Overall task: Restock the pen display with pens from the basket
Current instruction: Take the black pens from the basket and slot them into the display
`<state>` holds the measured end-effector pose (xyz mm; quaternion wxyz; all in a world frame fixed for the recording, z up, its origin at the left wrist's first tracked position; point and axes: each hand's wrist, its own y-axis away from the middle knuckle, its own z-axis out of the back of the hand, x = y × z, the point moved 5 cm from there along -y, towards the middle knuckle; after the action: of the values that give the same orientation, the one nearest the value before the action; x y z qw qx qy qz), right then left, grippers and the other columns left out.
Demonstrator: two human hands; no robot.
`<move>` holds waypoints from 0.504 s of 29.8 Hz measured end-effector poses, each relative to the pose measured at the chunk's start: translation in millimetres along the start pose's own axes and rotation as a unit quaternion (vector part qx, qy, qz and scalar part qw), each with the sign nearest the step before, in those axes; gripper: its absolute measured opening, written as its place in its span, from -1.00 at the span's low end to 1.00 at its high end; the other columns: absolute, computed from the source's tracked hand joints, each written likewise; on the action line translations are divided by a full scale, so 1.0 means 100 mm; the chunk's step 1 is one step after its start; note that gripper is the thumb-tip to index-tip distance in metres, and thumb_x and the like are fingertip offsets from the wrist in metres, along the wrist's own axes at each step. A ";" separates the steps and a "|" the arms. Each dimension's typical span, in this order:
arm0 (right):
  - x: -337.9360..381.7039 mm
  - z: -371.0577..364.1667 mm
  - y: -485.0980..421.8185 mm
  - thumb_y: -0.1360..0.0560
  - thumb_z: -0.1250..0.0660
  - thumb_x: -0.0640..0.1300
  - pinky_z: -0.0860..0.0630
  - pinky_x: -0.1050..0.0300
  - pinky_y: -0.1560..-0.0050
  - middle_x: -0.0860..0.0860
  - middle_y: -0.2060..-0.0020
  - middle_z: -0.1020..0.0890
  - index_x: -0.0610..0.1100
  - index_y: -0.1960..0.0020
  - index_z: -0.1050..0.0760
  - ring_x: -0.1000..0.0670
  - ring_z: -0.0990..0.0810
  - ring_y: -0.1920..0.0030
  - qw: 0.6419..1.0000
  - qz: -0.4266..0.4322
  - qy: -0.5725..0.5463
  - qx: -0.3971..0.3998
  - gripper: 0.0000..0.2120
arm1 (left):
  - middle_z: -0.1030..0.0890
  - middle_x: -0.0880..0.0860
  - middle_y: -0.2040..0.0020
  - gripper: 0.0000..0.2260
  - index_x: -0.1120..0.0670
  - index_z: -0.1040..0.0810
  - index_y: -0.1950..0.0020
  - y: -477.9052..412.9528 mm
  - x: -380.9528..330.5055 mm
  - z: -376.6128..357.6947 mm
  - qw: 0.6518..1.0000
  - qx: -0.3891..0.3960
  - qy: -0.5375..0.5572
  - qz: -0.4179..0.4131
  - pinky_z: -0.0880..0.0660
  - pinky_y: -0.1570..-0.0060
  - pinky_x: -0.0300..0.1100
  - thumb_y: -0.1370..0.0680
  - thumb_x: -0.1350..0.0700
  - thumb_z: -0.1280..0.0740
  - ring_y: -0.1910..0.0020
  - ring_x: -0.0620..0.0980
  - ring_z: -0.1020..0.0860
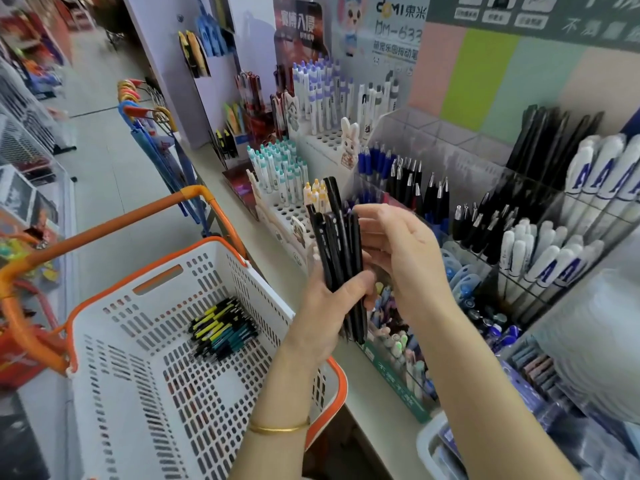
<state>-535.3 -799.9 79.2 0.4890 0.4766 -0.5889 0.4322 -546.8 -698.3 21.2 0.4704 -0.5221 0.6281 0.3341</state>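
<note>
- A thin gold bangle [278,427] sits on the left wrist, over the near corner of a white perforated plastic basket with an orange rim and handles [341,386].
- On the basket's floor, toward its far side, lies a small heap of black click pens with yellow and teal clips [221,329].
- The left hand [332,303] is above the basket's far right corner, fingers curled round the lower half of a bundle of slim matte black pens [337,244] held roughly upright.
- The right hand [401,254] is just beside the bundle, palm toward it, fingertips touching the rightmost pens; I cannot tell whether it pinches one.
- Behind the hands stands a clear acrylic display divided into compartments [446,140], holding black pens with silver tips [485,223] and white pens with blue lettering [540,258].
- Farther left, a white holed stand carries teal-capped white pens [280,168].
- Beyond it are purple-capped white pens [318,88].
</note>
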 end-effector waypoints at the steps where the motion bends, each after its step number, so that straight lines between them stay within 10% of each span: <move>1: 0.01 -0.02 0.02 -0.63 -0.13 -0.16 -0.60 0.17 0.12 -0.11 0.08 -0.68 -0.20 -0.07 -0.60 -0.02 -0.66 0.08 1.000 0.009 -0.005 0.010 -0.73 | -0.55 0.06 0.26 -0.87 0.09 -0.55 0.01 0.01 0.04 0.02 1.000 0.013 -0.005 0.001 -0.49 0.20 -0.11 -0.46 0.20 -0.39 0.30 -0.02 -0.50; 15: 0.04 -0.06 0.10 -0.46 -0.42 -0.15 -0.58 0.15 0.16 -0.03 0.16 -0.61 -0.08 0.00 -0.61 0.03 -0.61 0.17 0.971 0.153 0.184 0.023 -0.88 | -0.49 0.02 0.35 -0.86 0.20 -0.44 0.02 0.03 0.10 0.07 0.999 0.019 0.041 0.030 -0.45 0.32 -0.18 -0.51 0.18 -0.35 0.37 -0.03 -0.46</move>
<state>-544.1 -793.3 83.2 0.5060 0.3041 -0.5444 0.5959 -548.1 -694.9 8.8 0.4441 -0.5072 0.6684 0.3142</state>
